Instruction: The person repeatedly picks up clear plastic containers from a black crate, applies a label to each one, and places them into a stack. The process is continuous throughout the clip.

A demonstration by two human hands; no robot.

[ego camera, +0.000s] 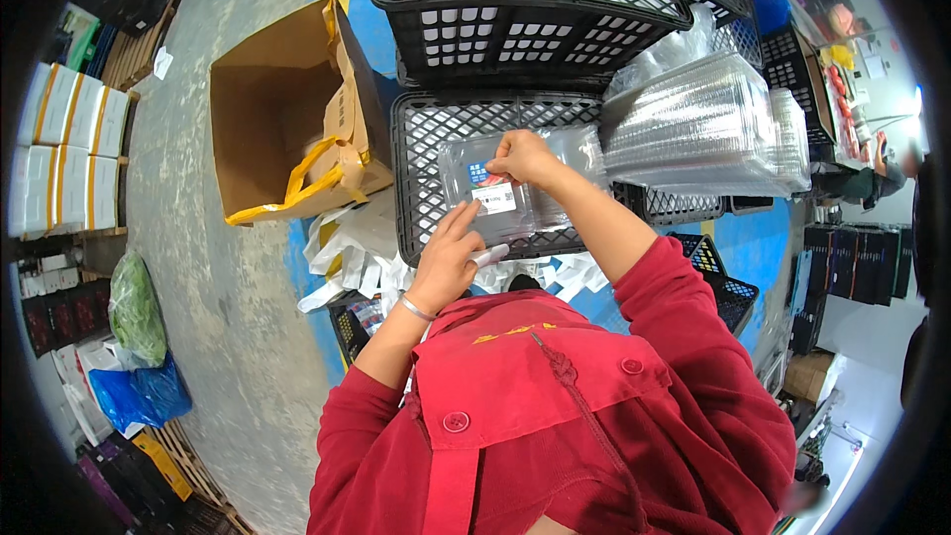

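Observation:
A clear plastic clamshell container (513, 227) lies on a black plastic crate (416, 141) before me. On it are a blue and red printed label (476, 174) and a white label (499, 199) bearing writing and a printed code. My right hand (526, 157) pinches at the coloured label's upper right edge, thumb and forefinger together. Fingertips of my left hand (449, 256) rest at the white label's lower left corner. A curled white strip (491, 255) sits by the left thumb, seemingly held there. Another clear container (583, 156) lies to the right, partly behind my right forearm.
An open cardboard box (260, 119) stands left of the crate. Stacked clear containers (691, 126) rise at the right. Another black crate (520, 37) stands beyond. White paper strips (364, 256) hang below the crate. A person's arm (882, 152) shows far right.

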